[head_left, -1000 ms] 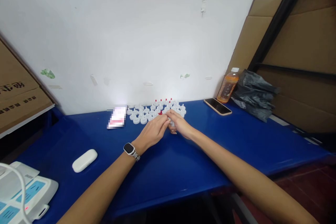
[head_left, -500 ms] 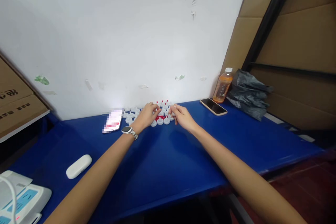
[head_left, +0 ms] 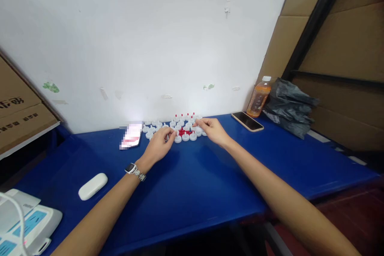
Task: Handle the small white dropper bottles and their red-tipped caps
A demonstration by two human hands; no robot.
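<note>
Flanking red pieces (head_left: 185, 133), two half-curled hands (head_left: 160, 142) (head_left: 215, 130), grip unclear, five red-tipped white caps (head_left: 181, 119) behind, one bottle (head_left: 258, 99)

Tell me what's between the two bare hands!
In the head view, small red pieces and round white plastic caps lie on the blue table between the left hand and right hand.
</note>
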